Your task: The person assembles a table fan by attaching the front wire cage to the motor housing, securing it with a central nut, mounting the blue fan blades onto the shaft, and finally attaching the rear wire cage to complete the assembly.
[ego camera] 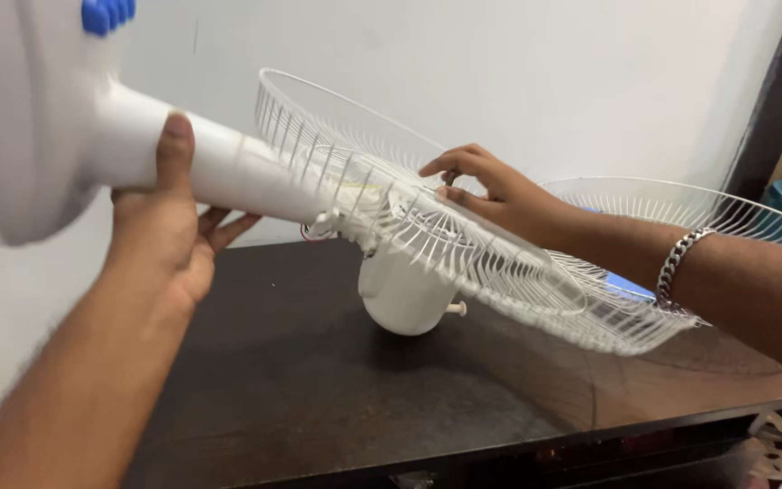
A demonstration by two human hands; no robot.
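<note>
Nearest the camera, the left hand is seen wrapped about the white stem of a fan from below, the thumb laid up along the near side and the other fingers curled under it, so that the stem is gripped firmly. The stem's long axis is seen running from the blurred round base at the upper left, where blue buttons are set, down and to the right toward the motor housing, which hangs just above or is resting on the dark table; contact cannot be told. Beyond the stem, the rear grille is seen tilted, its rim high at the left and low at the right, fixed at the motor's front. The right hand, a chain bracelet worn on its wrist, is laid on the grille's hub, the fingertips bent and drawn close together as though pinching something small at the centre; what is pinched is hidden. The hub thus lies directly beneath the right fingers, while the left hand is kept well apart along the stem. Farther off, a second grille is seen behind the right forearm, against a white wall.
</note>
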